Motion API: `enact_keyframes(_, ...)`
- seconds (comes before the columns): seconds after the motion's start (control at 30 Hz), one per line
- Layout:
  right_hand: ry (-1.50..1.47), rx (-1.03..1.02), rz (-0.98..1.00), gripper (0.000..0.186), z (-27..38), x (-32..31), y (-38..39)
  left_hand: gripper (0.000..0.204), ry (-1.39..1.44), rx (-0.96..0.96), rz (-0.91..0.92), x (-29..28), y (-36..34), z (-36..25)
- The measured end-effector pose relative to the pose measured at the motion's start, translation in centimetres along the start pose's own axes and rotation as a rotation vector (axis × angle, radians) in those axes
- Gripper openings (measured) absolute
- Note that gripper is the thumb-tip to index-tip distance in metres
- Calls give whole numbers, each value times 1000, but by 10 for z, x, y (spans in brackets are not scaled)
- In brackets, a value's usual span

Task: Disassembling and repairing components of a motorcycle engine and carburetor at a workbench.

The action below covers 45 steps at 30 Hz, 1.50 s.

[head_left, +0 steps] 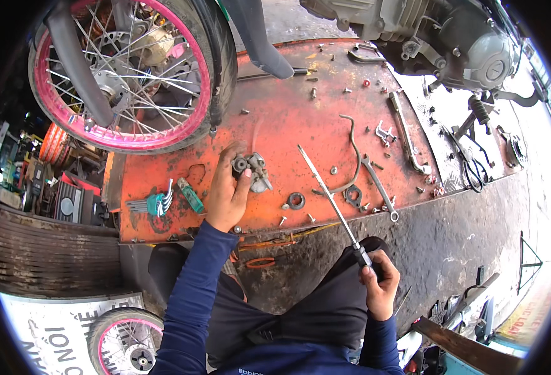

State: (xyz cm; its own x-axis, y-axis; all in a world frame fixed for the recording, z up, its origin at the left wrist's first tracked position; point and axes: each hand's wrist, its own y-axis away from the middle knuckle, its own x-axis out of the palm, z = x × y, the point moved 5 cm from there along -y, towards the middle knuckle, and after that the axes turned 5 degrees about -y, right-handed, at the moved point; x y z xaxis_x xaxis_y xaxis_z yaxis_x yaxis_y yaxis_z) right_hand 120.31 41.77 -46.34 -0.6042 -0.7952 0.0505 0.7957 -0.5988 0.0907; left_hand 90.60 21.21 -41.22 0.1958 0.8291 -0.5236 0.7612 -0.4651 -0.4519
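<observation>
My left hand (227,205), over the orange work surface, has its thumb and fingers closed round a small grey metal carburetor (258,173). In my right hand (382,284), above my right knee, is the dark handle of a long screwdriver (330,195). Its thin shaft points forward and left, with the tip up in the air, apart from the carburetor. Beyond the shaft lie a bent tube (355,147) and a combination wrench (377,186). Between my hands are a black ring (296,200) and a dark flange (353,195). A hex key set (155,204) and a green tube (191,197) lie left of my left wrist.
A motorcycle wheel with a pink rim (203,94) overhangs the far left, and an engine (475,56) the far right. Several loose bolts and a long-handled socket wrench (405,131) lie on the orange surface (275,112). Tools crowd the left side.
</observation>
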Motion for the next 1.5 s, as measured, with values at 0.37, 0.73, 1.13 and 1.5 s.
enact_keyframes(0.37,185,-297,93,28,39,23,-13,96,-80,-53,-12,11,-15,12)
enact_keyframes(0.73,431,-483,110,32,102,11,-15,71,-179,119,-115,10,-16,-13)
enact_keyframes(1.13,498,-556,174,28,126,8,-21,43,-64,125,-271,13,-13,-17)
enact_keyframes(1.5,526,-563,181,25,136,5,-29,46,-48,199,-282,17,-12,-16)
